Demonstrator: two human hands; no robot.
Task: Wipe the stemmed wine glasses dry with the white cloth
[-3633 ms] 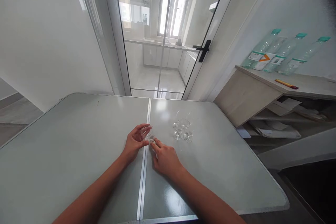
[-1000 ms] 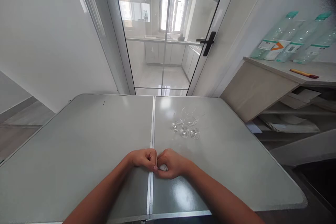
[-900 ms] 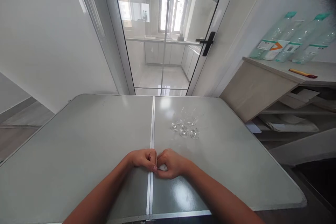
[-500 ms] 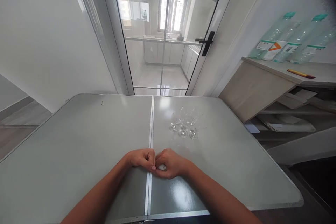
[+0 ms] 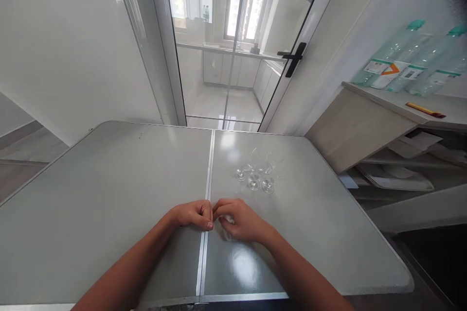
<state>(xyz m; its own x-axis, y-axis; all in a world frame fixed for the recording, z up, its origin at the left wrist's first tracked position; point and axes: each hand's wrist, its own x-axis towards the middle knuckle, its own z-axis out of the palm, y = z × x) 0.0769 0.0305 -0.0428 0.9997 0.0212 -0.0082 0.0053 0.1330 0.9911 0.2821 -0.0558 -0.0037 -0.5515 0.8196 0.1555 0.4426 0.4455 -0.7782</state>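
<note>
My left hand (image 5: 195, 215) is curled into a fist beside the table's metal seam, its thumb pressed against the bent fingers. Nothing shows in it. My right hand (image 5: 239, 219) rests just right of the seam, close to the left fist, with its fingers bent around a soft white piece of tissue or cloth (image 5: 229, 219); most of that piece is hidden. Beyond my right hand, several clear stemmed glasses (image 5: 253, 183) stand in a close group on the right half of the table.
The grey-green table (image 5: 146, 175) has a metal rim and a seam down its middle. At the right is a wooden shelf unit (image 5: 368, 116) bearing plastic bottles (image 5: 397, 65) and a yellow-red stick (image 5: 425, 110). A glass door (image 5: 233, 77) stands behind the table.
Earlier both hands held a glass over the seam; the group of glasses has since grown. In the last half second my right hand has loosened a little and shifted slightly from the left fist.
</note>
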